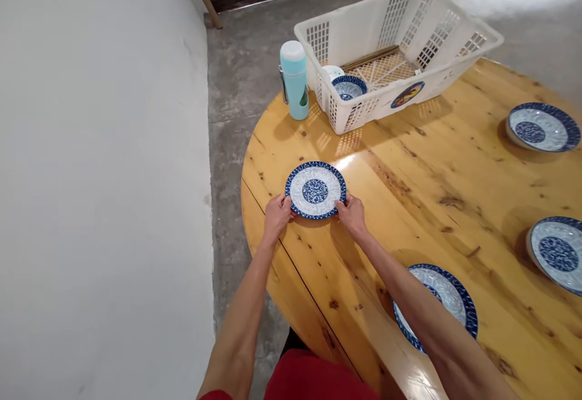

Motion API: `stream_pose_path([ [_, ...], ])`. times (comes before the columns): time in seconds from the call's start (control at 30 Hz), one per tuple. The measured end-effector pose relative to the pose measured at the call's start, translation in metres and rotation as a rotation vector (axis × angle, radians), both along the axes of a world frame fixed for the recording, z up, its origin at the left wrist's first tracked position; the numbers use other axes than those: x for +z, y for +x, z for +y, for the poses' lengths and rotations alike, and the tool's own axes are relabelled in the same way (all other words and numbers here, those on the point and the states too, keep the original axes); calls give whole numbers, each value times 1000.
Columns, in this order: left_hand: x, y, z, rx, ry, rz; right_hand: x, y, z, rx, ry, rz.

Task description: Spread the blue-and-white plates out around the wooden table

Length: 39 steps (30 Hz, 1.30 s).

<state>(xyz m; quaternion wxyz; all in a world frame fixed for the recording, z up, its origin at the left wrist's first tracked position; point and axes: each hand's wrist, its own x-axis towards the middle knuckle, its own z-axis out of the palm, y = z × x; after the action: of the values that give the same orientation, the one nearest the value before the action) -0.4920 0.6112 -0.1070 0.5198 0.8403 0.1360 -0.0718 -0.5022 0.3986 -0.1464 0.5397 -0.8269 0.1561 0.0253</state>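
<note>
A blue-and-white patterned plate point(315, 191) is at the left part of the round wooden table point(400, 206), level and face up. My left hand point(277, 216) grips its left rim with closed fingers. On the opposite rim, my right hand point(351, 213) has its thumb on top and its other fingers curled below. Whether the plate touches the table I cannot tell. Under my right forearm lies another blue-rimmed dish point(448, 297), partly hidden by the arm.
A white plastic basket point(386, 106) at the back holds a small blue-patterned bowl point(349, 87), a white dish and some sticks. Left of it stands a light-blue bottle point(297, 88). Two blue-and-white bowls point(543, 126) point(558, 253) sit at the right. A white wall point(104, 176) rises left.
</note>
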Motion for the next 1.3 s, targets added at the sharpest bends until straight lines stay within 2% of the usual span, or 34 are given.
stream_pose_path([
  [0.17,2,8,9,-33,10,4,5,4,9,-9,-56,15],
  [0.4,1,19,12,-68,-14,38,18,9,9,33,-159,26],
  [0.57,1,23,11,-60,-4,40,16,11,10,5,-150,28],
  [0.87,1,31,14,-131,52,30,16,8,14,-36,-162,4],
  [1.03,4,34,12,-130,59,33,17,7,13,-35,-71,24],
  [1.17,8,24,16,-136,-10,62,28,-16,8,-1,70,53],
  [1.23,9,9,21,-120,-1,38,37,-44,6,1,41,42],
  [1.3,11,-11,25,-90,47,-15,47,-84,7,23,-11,29],
])
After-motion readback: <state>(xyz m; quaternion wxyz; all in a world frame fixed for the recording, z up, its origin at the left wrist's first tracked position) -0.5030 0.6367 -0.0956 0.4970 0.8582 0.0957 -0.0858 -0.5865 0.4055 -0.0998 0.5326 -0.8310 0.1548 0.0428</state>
